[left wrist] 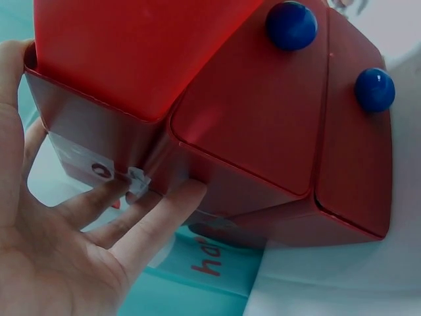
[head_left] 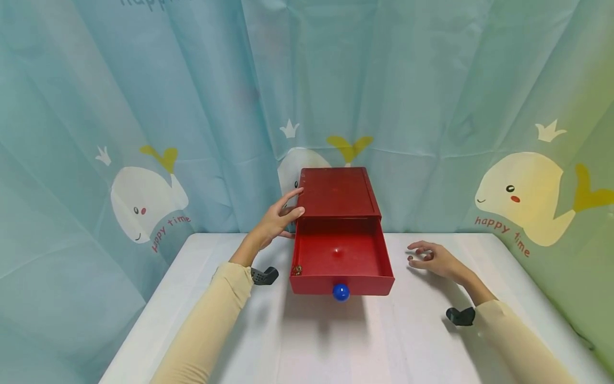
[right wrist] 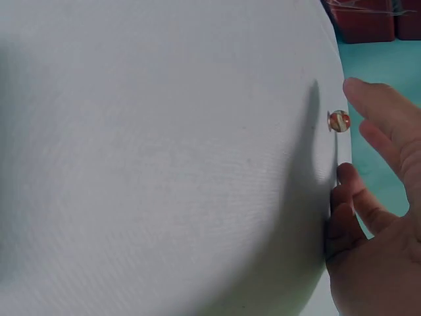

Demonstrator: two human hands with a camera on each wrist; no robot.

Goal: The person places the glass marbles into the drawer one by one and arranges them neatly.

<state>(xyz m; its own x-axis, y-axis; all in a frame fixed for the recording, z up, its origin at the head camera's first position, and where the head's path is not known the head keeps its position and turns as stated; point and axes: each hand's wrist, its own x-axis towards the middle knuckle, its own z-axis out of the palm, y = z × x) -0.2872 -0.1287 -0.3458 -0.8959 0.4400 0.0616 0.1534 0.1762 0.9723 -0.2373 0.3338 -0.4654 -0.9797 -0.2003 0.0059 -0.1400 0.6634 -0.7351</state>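
Note:
A red drawer cabinet (head_left: pixel 338 192) stands on the table with its top drawer (head_left: pixel 364 245) pulled out, a blue knob (head_left: pixel 341 292) on its front. Several small glass marbles (head_left: pixel 297 270) lie in the drawer's front left corner. My left hand (head_left: pixel 275 223) rests against the cabinet's left side, fingers spread and fairly straight; in the left wrist view its fingertips (left wrist: pixel 192 191) touch the side wall. To the right of the cabinet, my right hand (head_left: pixel 438 260) hovers low over the table with loosely bent fingers. Near those fingers is one marble (right wrist: pixel 339 121), apart from them.
Below the pulled-out drawer, two closed drawers with blue knobs (left wrist: pixel 375 89) show in the left wrist view. The white table (head_left: pixel 230 341) reaches back to a blue-green curtain (head_left: pixel 412 80) printed with whales. A dark wrist device (head_left: pixel 460 317) sits on each forearm.

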